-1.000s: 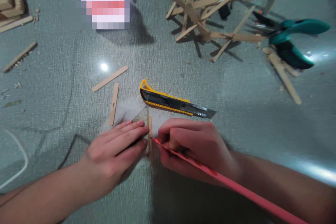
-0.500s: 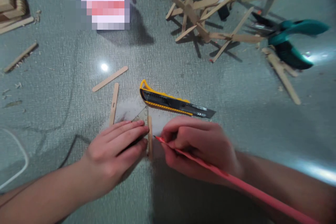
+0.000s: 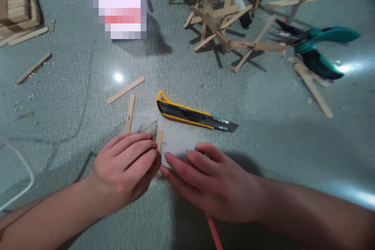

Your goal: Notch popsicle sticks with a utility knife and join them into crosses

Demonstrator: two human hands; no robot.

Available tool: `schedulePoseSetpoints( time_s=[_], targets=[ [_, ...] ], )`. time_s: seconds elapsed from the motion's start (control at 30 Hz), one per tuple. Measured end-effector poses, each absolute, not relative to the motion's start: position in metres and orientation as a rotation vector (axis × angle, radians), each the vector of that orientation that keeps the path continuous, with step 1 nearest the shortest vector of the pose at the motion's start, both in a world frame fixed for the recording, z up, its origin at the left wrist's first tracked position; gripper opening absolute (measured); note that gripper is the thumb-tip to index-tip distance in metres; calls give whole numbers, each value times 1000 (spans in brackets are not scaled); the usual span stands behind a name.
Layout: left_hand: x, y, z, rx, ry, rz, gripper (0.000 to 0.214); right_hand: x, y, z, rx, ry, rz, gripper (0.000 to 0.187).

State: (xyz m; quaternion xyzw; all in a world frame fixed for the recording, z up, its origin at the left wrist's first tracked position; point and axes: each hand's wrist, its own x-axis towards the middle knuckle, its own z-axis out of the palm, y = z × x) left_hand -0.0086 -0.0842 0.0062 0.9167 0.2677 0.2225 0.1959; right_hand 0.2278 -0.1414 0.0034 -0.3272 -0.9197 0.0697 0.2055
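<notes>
My left hand (image 3: 124, 168) lies flat, fingers together, pressing down on a clear triangular ruler (image 3: 148, 129). A short craft stick (image 3: 159, 140) sits against the ruler's right edge, at my left fingertips. My right hand (image 3: 205, 181) rests on the mat with fingers stretched out flat, their tips touching the lower end of that stick. A red pencil (image 3: 213, 234) pokes out from under my right palm toward me; I cannot see whether it is gripped. A yellow utility knife (image 3: 190, 115) with its blade out lies just beyond both hands.
Two loose sticks (image 3: 125, 90) lie left of the knife. A tangled structure of glued sticks (image 3: 222, 23) stands at the back right, with teal pliers (image 3: 316, 47) beside it. Stacked sticks (image 3: 17, 4) sit far left. A white cord (image 3: 20, 187) curves at the left edge.
My right hand has stopped marking the stick: the pencil tip left it, the pencil swung down under the palm, and the fingers stretched flat. The left hand and ruler shifted slightly left.
</notes>
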Motion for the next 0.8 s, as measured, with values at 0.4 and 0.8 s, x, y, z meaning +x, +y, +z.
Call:
schedulePoseSetpoints(
  time_s=[0.4, 0.8],
  targets=[
    [-6, -82, 9, 2616, 857, 562, 20, 232, -138, 7, -864, -2665, 85, 30],
    [-9, -91, 11, 2769, 836, 454, 51, 247, -130, 11, -1056, -2581, -52, 25]
  ],
)
